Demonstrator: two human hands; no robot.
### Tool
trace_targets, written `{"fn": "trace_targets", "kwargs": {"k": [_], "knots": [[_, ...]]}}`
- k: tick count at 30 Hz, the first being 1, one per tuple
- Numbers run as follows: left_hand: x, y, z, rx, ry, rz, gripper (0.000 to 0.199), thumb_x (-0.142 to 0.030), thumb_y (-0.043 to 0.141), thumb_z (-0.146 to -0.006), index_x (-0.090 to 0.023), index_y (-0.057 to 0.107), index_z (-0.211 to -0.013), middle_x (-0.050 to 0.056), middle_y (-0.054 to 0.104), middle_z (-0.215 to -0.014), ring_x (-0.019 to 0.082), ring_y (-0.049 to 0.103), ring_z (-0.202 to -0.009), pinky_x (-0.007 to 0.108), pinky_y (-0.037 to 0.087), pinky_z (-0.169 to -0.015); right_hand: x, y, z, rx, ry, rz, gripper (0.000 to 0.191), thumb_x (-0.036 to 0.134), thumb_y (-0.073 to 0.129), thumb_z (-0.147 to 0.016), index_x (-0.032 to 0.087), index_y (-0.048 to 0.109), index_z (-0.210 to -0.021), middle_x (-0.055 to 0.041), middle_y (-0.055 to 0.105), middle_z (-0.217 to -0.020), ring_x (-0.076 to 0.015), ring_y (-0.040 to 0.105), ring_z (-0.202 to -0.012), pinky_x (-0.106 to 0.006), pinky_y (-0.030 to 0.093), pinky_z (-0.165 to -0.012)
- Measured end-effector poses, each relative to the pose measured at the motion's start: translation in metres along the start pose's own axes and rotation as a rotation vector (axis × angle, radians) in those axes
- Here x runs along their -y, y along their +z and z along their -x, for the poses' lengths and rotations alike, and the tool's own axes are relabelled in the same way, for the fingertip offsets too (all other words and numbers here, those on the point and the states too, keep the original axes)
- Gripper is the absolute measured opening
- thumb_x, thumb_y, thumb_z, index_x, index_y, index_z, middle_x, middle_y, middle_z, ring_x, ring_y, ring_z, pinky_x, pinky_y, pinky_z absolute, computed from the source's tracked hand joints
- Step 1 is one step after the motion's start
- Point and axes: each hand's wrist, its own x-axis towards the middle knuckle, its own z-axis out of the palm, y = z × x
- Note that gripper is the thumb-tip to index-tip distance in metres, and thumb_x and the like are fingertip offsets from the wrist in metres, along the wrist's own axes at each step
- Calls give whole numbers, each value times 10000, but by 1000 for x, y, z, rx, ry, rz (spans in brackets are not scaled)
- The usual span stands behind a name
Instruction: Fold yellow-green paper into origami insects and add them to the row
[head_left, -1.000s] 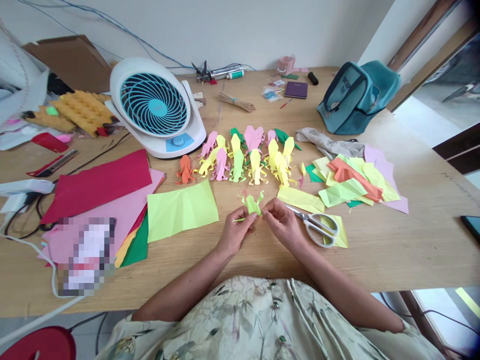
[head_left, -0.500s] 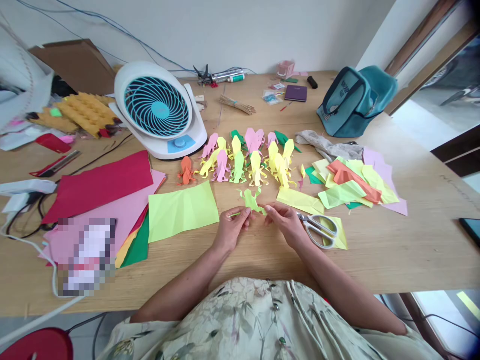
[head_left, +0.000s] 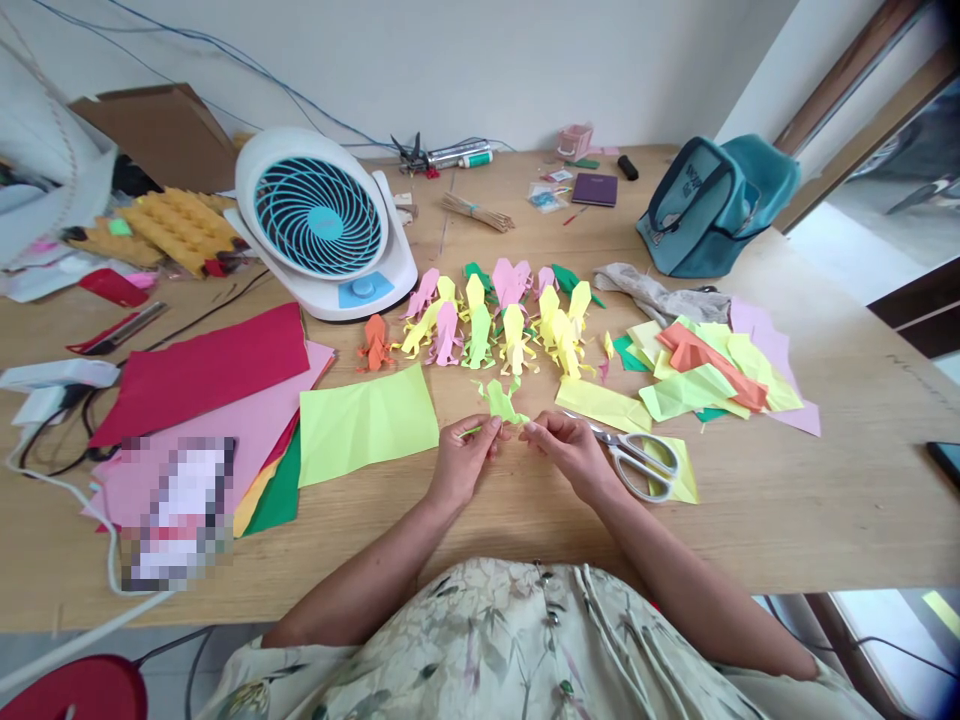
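Between my hands is a light green origami frog [head_left: 501, 402], its thin legs sticking out. My left hand [head_left: 466, 448] pinches the leg end on the left side, and my right hand [head_left: 564, 446] pinches the one on the right. Just beyond stand several folded paper frogs in rows, among them an orange frog [head_left: 374, 343], a pink frog [head_left: 445, 335] and a yellow frog [head_left: 516, 340]. Scissors [head_left: 646, 462] with pale handles lie beside my right hand, partly over a yellow paper piece [head_left: 681, 478]. A creased light green sheet [head_left: 367, 425] lies left of my left hand.
Coloured sheets [head_left: 199, 375] and a blurred-out phone [head_left: 180, 515] lie at left. A white fan [head_left: 319, 215] stands behind them. Paper scraps [head_left: 712, 370], a grey cloth [head_left: 660, 292] and a teal bag [head_left: 709, 205] are at right. A purple notebook [head_left: 595, 190] lies farther back.
My right hand has shifted slightly left, closer to my left hand. Both still pinch the green frog's legs. The whole view has moved a little.
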Motion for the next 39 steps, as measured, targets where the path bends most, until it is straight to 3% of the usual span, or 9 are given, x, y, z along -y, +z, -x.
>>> {"fn": "trace_targets", "kwargs": {"k": [6, 11, 15, 20, 25, 28, 31, 39], "knots": [[1, 0, 2, 18, -41, 16, 336, -468, 744, -748, -133, 740, -775, 28, 679, -658, 73, 474, -504, 197, 388, -476, 7, 1, 2, -79, -125, 124, 475, 609, 602, -840, 195, 535, -616, 15, 490, -600, -121, 416, -571, -265, 332, -551], [-1, 0, 1, 6, -60, 48, 329, -458, 755, -733, -131, 730, -756, 28, 671, -643, 73, 477, -508, 194, 382, -471, 5, -5, 1, 5, -33, 58, 494, 626, 583, -848, 190, 584, -615, 14, 498, -574, -119, 414, -542, -265, 334, -533], [-2, 1, 1, -9, -62, 66, 331, -461, 763, -717, -134, 712, -722, 31, 672, -645, 66, 459, -488, 196, 373, -463, 2, -12, -3, -69, 7, -36, 522, 649, 498, -888, 186, 673, -721, -24, 604, -685, -142, 516, -622, -276, 420, -608], [1, -1, 3, 67, -45, -28, 345, -480, 732, -750, -135, 729, -758, 31, 672, -644, 75, 465, -487, 203, 380, -473, 7, -8, -4, -34, -55, -41, 385, 583, 637, -831, 210, 678, -915, -25, 652, -840, -162, 566, -748, -285, 459, -707], [5, -2, 4, 220, -7, -188, 351, -477, 683, -808, -131, 735, -783, 13, 630, -619, 77, 453, -487, 198, 345, -455, 4, 1, -5, 94, -17, -141, 360, 544, 757, -726, 213, 618, -755, 1, 615, -702, -161, 555, -665, -295, 451, -659], [6, -2, 2, 198, -1, -145, 322, -445, 729, -773, -148, 722, -899, -33, 561, -567, 74, 438, -469, 187, 355, -440, 2, 0, -5, -6, -7, -142, 366, 542, 750, -733, 209, 597, -725, 16, 566, -660, -138, 494, -621, -278, 415, -628], [6, -2, 0, 158, 18, -100, 296, -433, 742, -763, -158, 691, -861, -51, 519, -543, 80, 457, -470, 186, 386, -443, 2, -2, -5, -63, 17, -122, 364, 529, 736, -754, 200, 587, -715, 34, 513, -629, -116, 429, -590, -259, 361, -588], [4, -2, 0, 174, 36, -170, 252, -401, 698, -793, -154, 646, -799, -53, 511, -527, 69, 441, -446, 175, 367, -436, 3, 0, -6, 39, 47, -246, 331, 485, 802, -685, 200, 647, -754, 18, 614, -712, -142, 519, -688, -270, 409, -676]]}}
